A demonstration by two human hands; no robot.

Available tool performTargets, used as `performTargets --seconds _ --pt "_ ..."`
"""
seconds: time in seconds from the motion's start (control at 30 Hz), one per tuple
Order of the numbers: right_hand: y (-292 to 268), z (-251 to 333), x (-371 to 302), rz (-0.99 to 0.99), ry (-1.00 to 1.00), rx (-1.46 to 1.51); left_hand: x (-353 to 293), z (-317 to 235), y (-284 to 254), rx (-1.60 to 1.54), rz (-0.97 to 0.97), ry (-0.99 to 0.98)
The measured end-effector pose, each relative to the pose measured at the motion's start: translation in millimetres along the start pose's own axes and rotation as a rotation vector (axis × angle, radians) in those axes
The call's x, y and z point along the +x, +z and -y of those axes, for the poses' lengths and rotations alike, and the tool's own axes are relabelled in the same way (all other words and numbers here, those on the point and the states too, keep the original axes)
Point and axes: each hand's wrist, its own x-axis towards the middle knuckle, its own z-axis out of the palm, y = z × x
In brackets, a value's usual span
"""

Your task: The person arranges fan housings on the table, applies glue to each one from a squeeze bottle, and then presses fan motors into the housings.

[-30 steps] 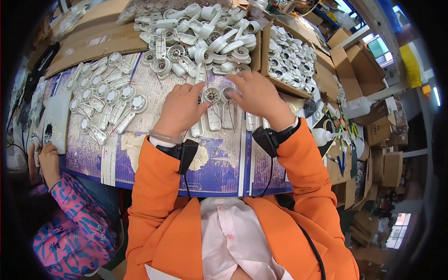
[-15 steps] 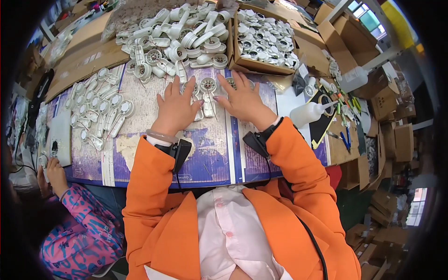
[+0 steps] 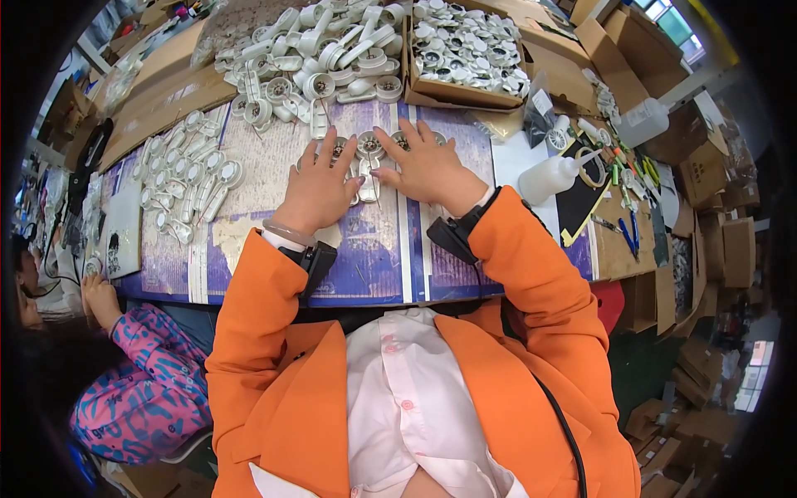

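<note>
Both my hands lie palm down over a short row of white plastic housings, each with a round head and a handle. My left hand (image 3: 319, 187) has its fingers spread over the housings at the left of the row, its palm hiding part of them. My right hand (image 3: 433, 173) is spread over those at the right, also covering much of them. Between my thumbs one housing (image 3: 369, 148) shows plainly, with coppery parts inside its round cup and its handle pointing toward me. Neither hand is closed around anything.
A heap of similar housings (image 3: 332, 51) fills the back, beside a cardboard box (image 3: 465, 98) of small round white parts. Finished-looking rows of housings (image 3: 187, 178) lie left. On the right are a white squeeze bottle (image 3: 544, 181) and blue-handled pliers (image 3: 628, 236). A co-worker sits at left.
The view has shifted slightly, so the table appears higher. My hands stay spread over the same row, with the left fingers a little more upright and closer together.
</note>
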Motion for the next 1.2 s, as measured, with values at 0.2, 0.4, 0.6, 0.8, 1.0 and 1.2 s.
performTargets --seconds 0.2,0.4,0.6,0.8,1.0,1.2 --pt "6.3 7.1 -51.6 -0.045 -0.083 -0.062 -41.4 -18.6 9.2 -0.078 -0.131 0.102" --pt "6.4 11.4 -82.9 -0.069 -0.118 -0.068 -70.6 -36.6 -4.6 -0.162 -0.125 0.135" --pt "3.6 10.0 -91.4 -0.031 -0.144 -0.095 -85.1 -33.6 -14.8 -0.174 -0.093 0.185" --pt "-0.1 2.2 -86.8 -0.068 -0.143 0.009 -74.5 -14.2 -41.8 -0.239 -0.011 0.211" --pt "-1.8 8.1 -76.9 -0.055 -0.103 -0.044 -62.7 -8.5 -38.2 -0.260 0.032 0.140" --pt "0.6 9.6 -75.7 -0.007 -0.069 -0.064 -55.7 -11.2 -30.1 -0.279 0.029 0.120"
